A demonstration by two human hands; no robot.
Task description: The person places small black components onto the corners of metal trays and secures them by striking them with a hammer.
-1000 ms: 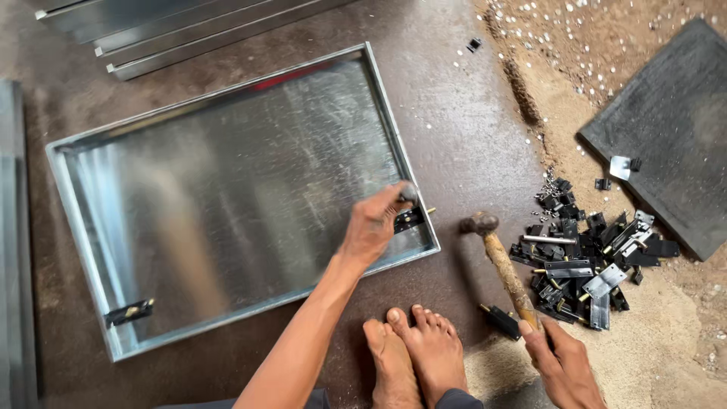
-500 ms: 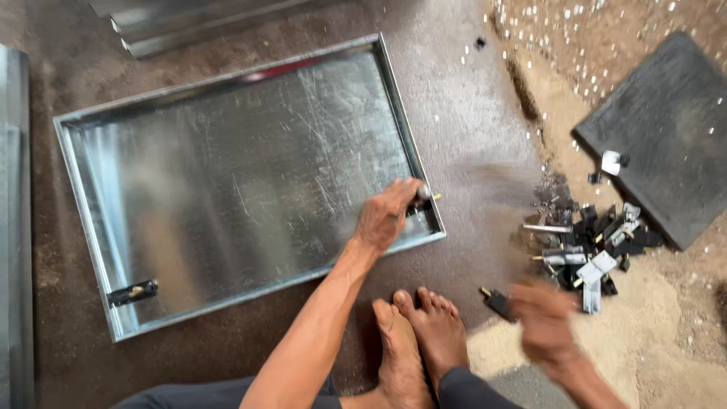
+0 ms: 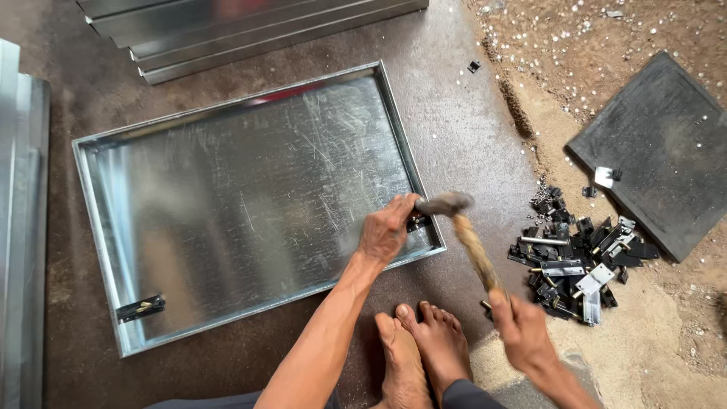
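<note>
Crouching barefoot on a dark floor (image 3: 469, 129), a person steadies a small dark latch fitting (image 3: 417, 223) against the near right corner of a shallow galvanised sheet-metal tray (image 3: 250, 197) while swinging a hammer (image 3: 462, 231) at it. The left hand (image 3: 386, 227) is curled down over the tray's rim, its fingers (image 3: 401, 206) pinched closed on the fitting, which sits just inside the corner and is mostly hidden beneath them. The right hand (image 3: 522, 327) is wrapped shut around the lower end of the wooden handle, and the blurred steel head hangs right beside the left fingertips. A matching latch (image 3: 140, 307) already sits at the tray's near left corner. Loose black and silver hardware lies in a heap (image 3: 579, 261) on the floor to the right, near a dark square slab (image 3: 659, 148) on sandy ground; more folded trays are stacked (image 3: 242, 30) at the top of the view, and the person's bare feet (image 3: 416, 348) rest just below the tray. Done well, this blow would seem to call for short, square taps with the head landing flat on the fitting, the holding fingers drawn low and clear of the strike point, and the tray kept flat so the piece cannot skid.
</note>
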